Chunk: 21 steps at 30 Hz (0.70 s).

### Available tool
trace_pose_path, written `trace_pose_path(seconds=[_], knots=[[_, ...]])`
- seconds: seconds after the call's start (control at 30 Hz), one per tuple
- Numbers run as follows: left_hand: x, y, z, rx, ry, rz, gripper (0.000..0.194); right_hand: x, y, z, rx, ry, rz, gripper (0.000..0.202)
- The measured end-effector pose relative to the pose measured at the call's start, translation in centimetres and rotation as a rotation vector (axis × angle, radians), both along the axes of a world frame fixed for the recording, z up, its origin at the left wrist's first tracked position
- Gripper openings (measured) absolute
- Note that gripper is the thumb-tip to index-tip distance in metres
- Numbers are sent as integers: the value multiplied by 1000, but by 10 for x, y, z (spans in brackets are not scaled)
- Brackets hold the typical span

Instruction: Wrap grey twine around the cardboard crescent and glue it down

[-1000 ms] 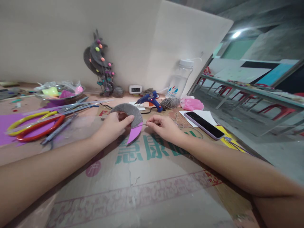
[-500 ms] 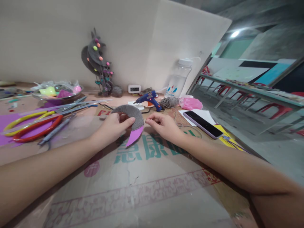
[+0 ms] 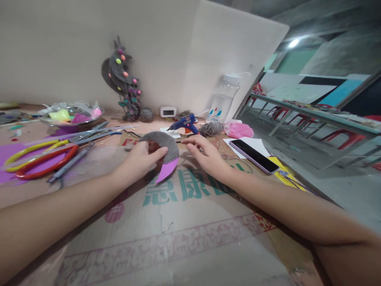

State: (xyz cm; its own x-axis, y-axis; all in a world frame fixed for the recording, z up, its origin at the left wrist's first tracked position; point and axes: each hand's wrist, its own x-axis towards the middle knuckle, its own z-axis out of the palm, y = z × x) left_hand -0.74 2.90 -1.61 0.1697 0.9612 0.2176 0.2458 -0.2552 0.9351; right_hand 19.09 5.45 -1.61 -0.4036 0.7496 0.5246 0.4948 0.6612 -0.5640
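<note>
A crescent shape (image 3: 170,149) is wound with grey yarn along its upper part, while its lower tip is bare purple. My left hand (image 3: 145,155) grips its inner edge, thumb on the front face and fingers behind. Just to the right of the crescent is my right hand (image 3: 202,153), its thumb and fingers apart and no object visible between them. Behind the hands lie a blue glue gun (image 3: 186,124) with a small red light and a bundle of grey yarn (image 3: 212,128).
Scissors with red and yellow handles (image 3: 47,165) lie at the left, near a bowl of bright pieces (image 3: 71,123). A decorated grey crescent (image 3: 120,71) stands by the wall. Behind are a clock (image 3: 168,112) and water bottle (image 3: 223,99); a phone (image 3: 254,156) is at right.
My right hand's fingers have opened from a pinch and lifted slightly. The crescent in my left hand has shifted slightly to the left.
</note>
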Motion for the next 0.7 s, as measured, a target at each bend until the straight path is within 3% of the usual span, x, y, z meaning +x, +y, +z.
trace_pose_path(seconds=[0.07,0.13,0.27,0.33,0.4,0.53,0.7], knots=[[1,-1,2,4,3,20,17,-1,-3,3,-22,53,-29,20],[1,-2,3,7,5,44,17,-4,-8,5,-163,119,-12,24],[1,-3,3,11,-5,52,17,-11,-14,0,-564,303,184,27],[1,-2,3,20,-14,40,17,-13,-14,-3,-669,333,250,27],[1,-2,2,28,-28,19,17,-13,-14,-6,-651,296,264,26],[0,-2,1,12,-31,-5,18,-10,-14,-7,-409,153,229,19],[0,-2,1,8,-11,-4,16,-8,-13,-4,-263,-68,82,15]])
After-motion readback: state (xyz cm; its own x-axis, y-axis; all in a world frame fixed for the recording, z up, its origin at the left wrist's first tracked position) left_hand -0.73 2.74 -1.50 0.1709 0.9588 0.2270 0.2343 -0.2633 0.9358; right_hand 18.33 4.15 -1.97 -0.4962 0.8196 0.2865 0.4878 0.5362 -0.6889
